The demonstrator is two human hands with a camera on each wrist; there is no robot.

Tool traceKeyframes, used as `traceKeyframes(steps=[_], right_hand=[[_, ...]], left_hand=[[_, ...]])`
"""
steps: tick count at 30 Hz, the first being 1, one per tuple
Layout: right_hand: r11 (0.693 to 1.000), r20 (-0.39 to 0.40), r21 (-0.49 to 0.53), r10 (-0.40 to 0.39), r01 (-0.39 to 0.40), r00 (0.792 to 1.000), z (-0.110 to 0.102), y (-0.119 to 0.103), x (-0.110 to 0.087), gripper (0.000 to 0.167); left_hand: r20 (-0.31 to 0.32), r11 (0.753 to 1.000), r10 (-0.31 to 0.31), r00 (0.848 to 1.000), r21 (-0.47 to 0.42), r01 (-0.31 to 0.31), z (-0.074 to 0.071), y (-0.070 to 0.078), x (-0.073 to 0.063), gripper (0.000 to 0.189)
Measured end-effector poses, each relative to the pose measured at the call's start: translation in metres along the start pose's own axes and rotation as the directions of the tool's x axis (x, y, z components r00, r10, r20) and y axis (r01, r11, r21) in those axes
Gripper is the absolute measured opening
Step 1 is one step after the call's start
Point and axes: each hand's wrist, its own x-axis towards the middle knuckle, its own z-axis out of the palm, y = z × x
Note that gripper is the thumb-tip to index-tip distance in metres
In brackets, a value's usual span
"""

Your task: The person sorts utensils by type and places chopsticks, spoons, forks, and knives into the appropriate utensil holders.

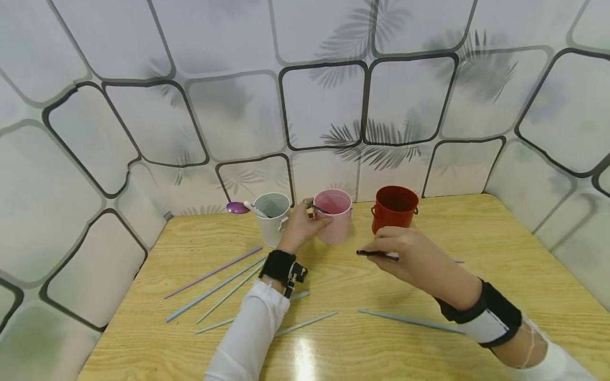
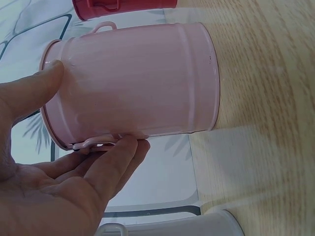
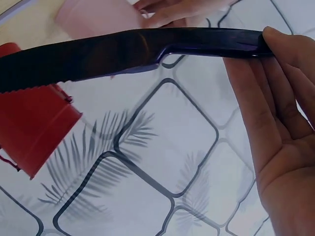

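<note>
My left hand grips the pink bucket near its rim. In the left wrist view the thumb presses its wall and the other fingers lie by the side handle. A dark, green-tipped utensil leans in that bucket. Between thumb and fingertips, my right hand pinches a dark purple serrated knife. The knife is held above the table, in front of the red bucket. Left of the pink one, a white bucket holds a purple spoon and a white-handled utensil.
Several thin sticks lie on the wooden table: a purple stick, a blue stick and pale green ones on the left, another blue stick at front right. A patterned backdrop rises behind the buckets.
</note>
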Motion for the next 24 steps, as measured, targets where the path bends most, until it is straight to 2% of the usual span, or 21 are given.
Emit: traceKeyframes(steps=[2, 5, 9, 13, 17, 20, 24], right_hand=[[0.999, -0.015, 0.038, -0.002, 0.003, 1.000, -0.002, -0.001, 0.003, 0.031], [0.995, -0.059, 0.092, -0.020, 0.025, 0.998, -0.004, -0.003, 0.009, 0.014], [0.992, -0.122, 0.114, -0.038, 0.052, 0.992, -0.006, -0.006, 0.017, 0.032], [0.993, -0.160, 0.100, -0.043, 0.060, 0.986, -0.009, -0.007, 0.024, 0.026], [0.996, -0.202, 0.070, -0.047, 0.062, 0.978, -0.011, -0.009, 0.029, 0.032], [0.996, -0.255, 0.060, -0.041, 0.058, 0.966, -0.013, -0.011, 0.033, 0.040], [0.997, -0.334, 0.048, -0.039, 0.059, 0.942, -0.016, -0.014, 0.038, 0.038]], left_hand=[[0.002, 1.000, 0.004, 1.000, 0.000, -0.004, 0.000, 0.000, 0.000, 0.061], [0.006, 1.000, 0.001, 1.000, -0.006, -0.001, 0.000, 0.001, 0.000, 0.061], [0.008, 1.000, -0.011, 1.000, -0.001, 0.011, 0.000, 0.001, 0.000, 0.063], [0.007, 1.000, -0.008, 1.000, 0.028, 0.008, -0.001, 0.001, 0.001, 0.064], [0.008, 0.999, 0.008, 1.000, 0.032, -0.008, -0.001, 0.000, 0.001, 0.064], [0.006, 0.999, 0.024, 1.000, 0.021, -0.024, -0.001, 0.001, 0.001, 0.063], [0.003, 0.999, 0.027, 1.000, 0.018, -0.027, -0.001, 0.001, 0.000, 0.062]])
